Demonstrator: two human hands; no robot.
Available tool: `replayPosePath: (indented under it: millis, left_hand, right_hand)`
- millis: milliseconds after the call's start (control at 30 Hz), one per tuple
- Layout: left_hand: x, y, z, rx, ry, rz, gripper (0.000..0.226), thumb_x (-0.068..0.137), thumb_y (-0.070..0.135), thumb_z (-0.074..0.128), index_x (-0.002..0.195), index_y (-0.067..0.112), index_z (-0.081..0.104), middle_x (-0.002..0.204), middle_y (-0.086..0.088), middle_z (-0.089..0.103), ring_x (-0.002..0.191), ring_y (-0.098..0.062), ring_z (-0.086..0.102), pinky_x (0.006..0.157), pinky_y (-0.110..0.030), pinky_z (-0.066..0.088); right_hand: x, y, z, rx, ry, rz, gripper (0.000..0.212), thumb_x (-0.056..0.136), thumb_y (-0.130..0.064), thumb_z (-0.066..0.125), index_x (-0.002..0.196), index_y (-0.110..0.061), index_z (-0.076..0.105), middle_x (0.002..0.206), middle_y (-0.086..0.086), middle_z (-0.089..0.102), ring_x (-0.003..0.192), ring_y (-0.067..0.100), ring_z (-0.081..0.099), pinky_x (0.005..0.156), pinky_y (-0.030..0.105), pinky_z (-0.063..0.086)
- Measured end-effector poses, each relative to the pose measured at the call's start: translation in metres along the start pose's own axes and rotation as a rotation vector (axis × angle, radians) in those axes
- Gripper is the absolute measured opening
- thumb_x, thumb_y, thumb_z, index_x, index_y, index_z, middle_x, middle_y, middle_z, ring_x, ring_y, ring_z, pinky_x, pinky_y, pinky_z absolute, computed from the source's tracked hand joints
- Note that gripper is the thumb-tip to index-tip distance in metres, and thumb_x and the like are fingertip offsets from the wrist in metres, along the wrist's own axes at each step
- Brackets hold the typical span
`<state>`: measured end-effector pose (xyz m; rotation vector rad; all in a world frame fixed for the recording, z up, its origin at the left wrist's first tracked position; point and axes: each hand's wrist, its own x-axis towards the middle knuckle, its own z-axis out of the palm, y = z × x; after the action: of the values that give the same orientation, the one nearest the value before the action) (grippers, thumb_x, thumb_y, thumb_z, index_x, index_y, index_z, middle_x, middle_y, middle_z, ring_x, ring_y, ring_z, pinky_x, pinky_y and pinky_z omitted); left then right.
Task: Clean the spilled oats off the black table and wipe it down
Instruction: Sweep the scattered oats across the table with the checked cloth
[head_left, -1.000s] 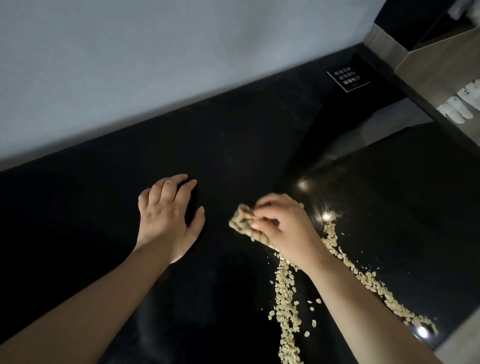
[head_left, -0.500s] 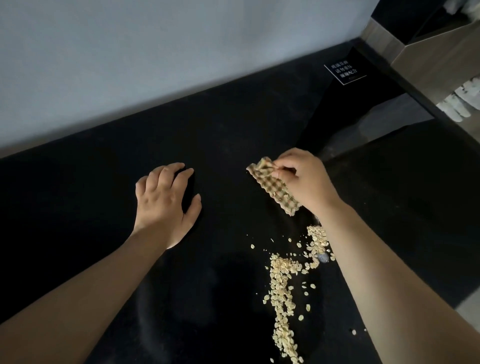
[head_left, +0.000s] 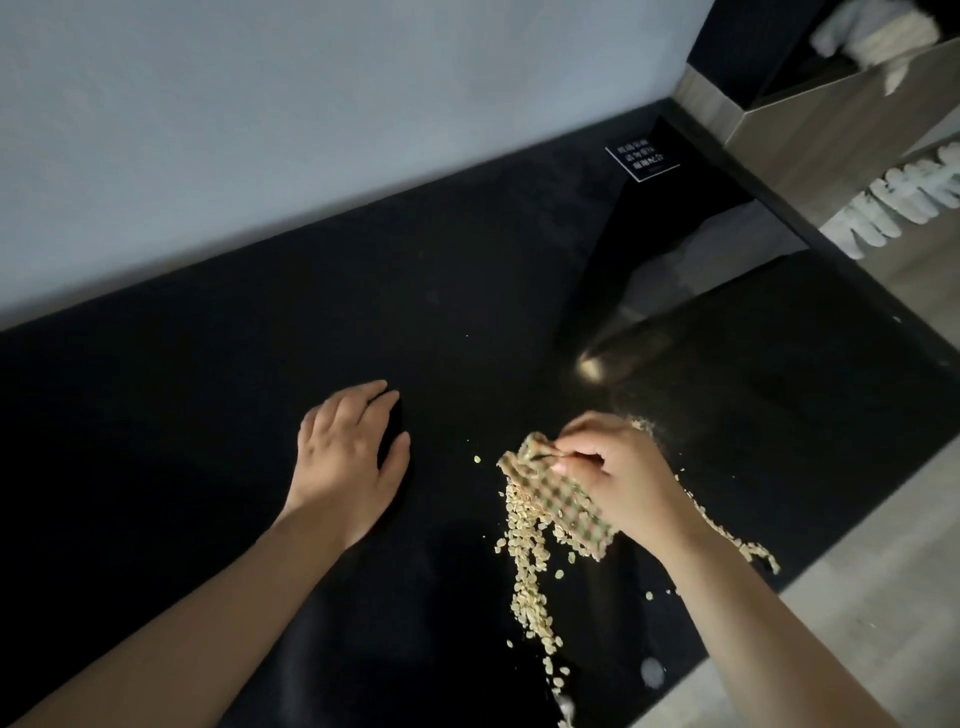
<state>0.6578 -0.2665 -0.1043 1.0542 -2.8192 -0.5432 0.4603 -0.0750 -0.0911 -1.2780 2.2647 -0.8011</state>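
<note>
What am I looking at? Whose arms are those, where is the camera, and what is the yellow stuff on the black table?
There is no machine here, just a person. The camera sits on their head and looks down, so you see their two bare arms as if they were yours. The left hand rests flat on the shiny black table. The right hand pinches a small beige checked cloth. The pale yellow flakes are spilled oats, lying in a long trail below the cloth, with another trail beyond the right arm. At the back, by the pale grey wall, stands a small black sign with white writing, too small to read.
</note>
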Motion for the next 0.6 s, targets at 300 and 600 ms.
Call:
replayPosePath:
  millis: [300,600]
  left_hand:
    - [-0.038,-0.023,-0.003,0.012,0.017,-0.025,0.048,0.090,0.033,0.056,0.134,0.012,0.052,0.140,-0.002,0.046,0.133,-0.021,0.038,0.111,-0.038,0.019]
    - [-0.040,-0.051,0.000,0.048,0.046,0.015,0.059,0.087,0.046,0.035,0.128,0.010,0.057,0.135,-0.003,0.051,0.127,-0.018,0.039,0.108,-0.046,0.031]
  right_hand:
    - [0.085,-0.049,0.006,0.034,0.344,-0.171,0.009,0.085,-0.009,0.065,0.091,-0.011,0.071,0.094,-0.001,0.064,0.090,0.020,0.059,0.082,0.042,0.050]
    - [0.144,-0.039,0.071,-0.121,0.280,-0.032,0.013,0.086,-0.016,0.067,0.097,-0.011,0.072,0.105,0.003,0.062,0.099,0.021,0.055,0.090,0.044,0.047]
